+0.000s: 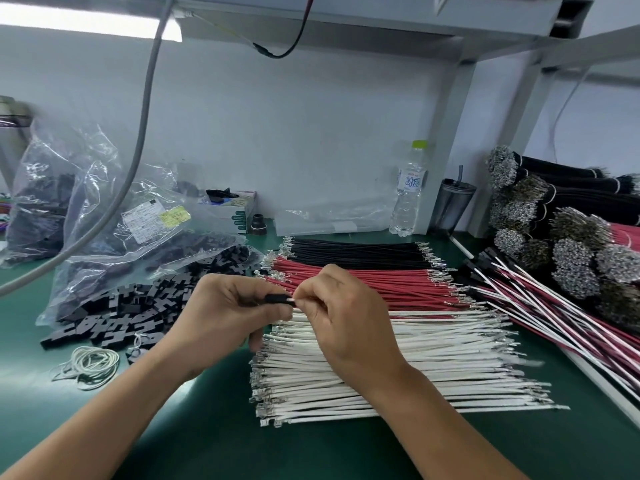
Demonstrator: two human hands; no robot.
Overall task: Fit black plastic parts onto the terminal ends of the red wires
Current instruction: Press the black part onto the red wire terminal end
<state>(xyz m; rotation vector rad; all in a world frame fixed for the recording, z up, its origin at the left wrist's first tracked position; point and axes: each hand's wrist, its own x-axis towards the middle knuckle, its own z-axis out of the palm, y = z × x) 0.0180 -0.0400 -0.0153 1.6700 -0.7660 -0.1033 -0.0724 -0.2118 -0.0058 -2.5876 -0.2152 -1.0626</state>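
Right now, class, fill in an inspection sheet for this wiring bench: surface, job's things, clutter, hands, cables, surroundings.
Surface: green mat, mostly covered.
Job's things: red wires in a flat row between black wires and white wires; loose black plastic parts spilling from a clear bag.
Clutter: rubber bands, water bottle, dark tumbler, small box.
Hands: left hand pinches a black part; right hand pinches a wire end against it.
Cables: grey cable hanging across the left.
Surroundings: white wall, bundled wires stacked right.

Both hands (277, 308) together, fingers (304, 292) pinched
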